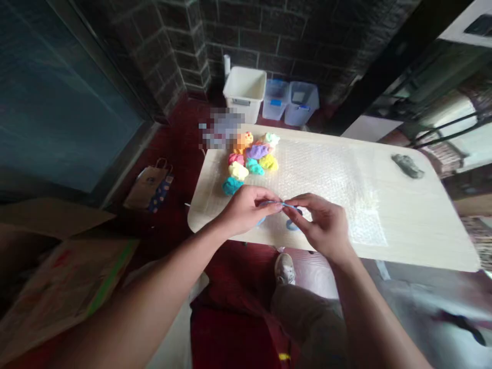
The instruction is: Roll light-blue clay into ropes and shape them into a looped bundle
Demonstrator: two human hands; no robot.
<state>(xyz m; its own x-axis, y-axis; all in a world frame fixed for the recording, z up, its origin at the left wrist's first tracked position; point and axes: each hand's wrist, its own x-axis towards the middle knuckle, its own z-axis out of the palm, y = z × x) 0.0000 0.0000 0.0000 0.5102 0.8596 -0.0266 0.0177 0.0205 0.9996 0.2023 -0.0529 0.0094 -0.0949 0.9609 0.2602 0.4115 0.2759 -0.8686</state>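
Observation:
Both my hands meet over the near edge of a pale wooden table (415,215). My left hand (248,207) and my right hand (321,223) are closed in pinches on a thin blue strip of clay (286,205) stretched between their fingertips. More blue clay (292,224) lies on the table just under my right fingers. A heap of coloured clay lumps (251,159), orange, purple, yellow, pink, teal and green, sits on the table beyond my left hand. A sheet of bubble wrap (330,174) covers the middle of the table.
A dark grey lump (407,165) lies at the table's far right. A white bin (246,89) and two clear lidded boxes (292,100) stand by the brick wall. A paper bag (148,184) and cardboard boxes (57,277) are on the floor to the left. My knee and shoe (285,269) show below the table.

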